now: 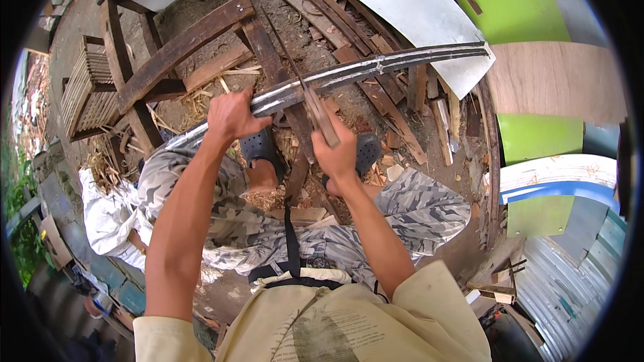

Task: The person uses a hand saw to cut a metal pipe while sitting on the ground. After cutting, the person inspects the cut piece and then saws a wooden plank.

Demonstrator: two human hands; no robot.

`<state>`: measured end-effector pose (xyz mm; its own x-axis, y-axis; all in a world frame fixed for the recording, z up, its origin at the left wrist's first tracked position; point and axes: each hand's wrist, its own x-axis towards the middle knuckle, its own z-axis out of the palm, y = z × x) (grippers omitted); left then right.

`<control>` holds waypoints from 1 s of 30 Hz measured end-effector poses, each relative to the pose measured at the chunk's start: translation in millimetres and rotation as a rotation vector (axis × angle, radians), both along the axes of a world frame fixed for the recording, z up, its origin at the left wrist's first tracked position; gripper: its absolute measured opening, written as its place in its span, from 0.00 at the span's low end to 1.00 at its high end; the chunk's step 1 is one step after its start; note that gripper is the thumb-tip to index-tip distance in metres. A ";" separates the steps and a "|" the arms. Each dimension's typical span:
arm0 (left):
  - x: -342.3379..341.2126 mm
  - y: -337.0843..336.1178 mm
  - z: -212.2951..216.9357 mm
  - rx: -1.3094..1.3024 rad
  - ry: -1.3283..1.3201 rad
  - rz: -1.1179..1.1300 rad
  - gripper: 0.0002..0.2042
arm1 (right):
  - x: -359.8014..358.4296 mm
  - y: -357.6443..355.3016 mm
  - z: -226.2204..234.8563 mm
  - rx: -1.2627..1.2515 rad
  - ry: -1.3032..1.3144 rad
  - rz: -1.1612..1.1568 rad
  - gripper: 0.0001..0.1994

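A long wooden strip [349, 75] with dark and white-painted faces runs across in front of me, over an upright-looking dark timber. My left hand [231, 115] is closed over its left part, thumb on the near side and fingertips at the far edge. My right hand [337, 151] is closed around the wooden handle of a handsaw [320, 115]. Its thin dark blade, seen nearly edge-on, crosses the strip and points away to the far left; its teeth cannot be made out. Both hands are near the middle, above my feet.
A dark wooden frame [184, 53] stands at the far left beside a slatted wooden piece [90, 94]. Scrap timber [386, 110] and shavings litter the ground. A white sheet [422, 20], green panels [516, 0], plywood [553, 80] and corrugated metal [560, 288] lie to the right.
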<state>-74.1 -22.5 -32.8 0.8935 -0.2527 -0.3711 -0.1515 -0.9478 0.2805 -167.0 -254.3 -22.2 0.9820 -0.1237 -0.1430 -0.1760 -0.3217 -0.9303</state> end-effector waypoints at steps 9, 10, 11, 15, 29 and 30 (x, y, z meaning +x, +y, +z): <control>-7.2 7.3 0.2 -0.034 -0.030 0.029 0.28 | -179.9 -59.0 70.8 -0.211 0.032 0.099 0.30; -5.9 5.0 2.1 -0.029 -0.027 0.025 0.27 | -195.3 -66.1 78.4 -0.249 0.047 0.102 0.30; -7.0 4.5 4.4 -0.027 -0.017 0.026 0.27 | -195.7 -70.2 77.9 -0.257 0.057 0.095 0.29; 0.5 -1.7 8.2 -0.014 0.007 0.004 0.27 | -147.7 -56.4 23.9 -0.196 -0.111 0.025 0.27; -2.1 2.4 7.9 0.010 0.003 0.051 0.27 | -173.3 -52.2 89.5 -0.215 0.197 0.078 0.30; -1.1 0.7 7.5 -0.002 0.002 0.044 0.28 | -171.1 -51.5 83.1 -0.238 0.123 0.060 0.30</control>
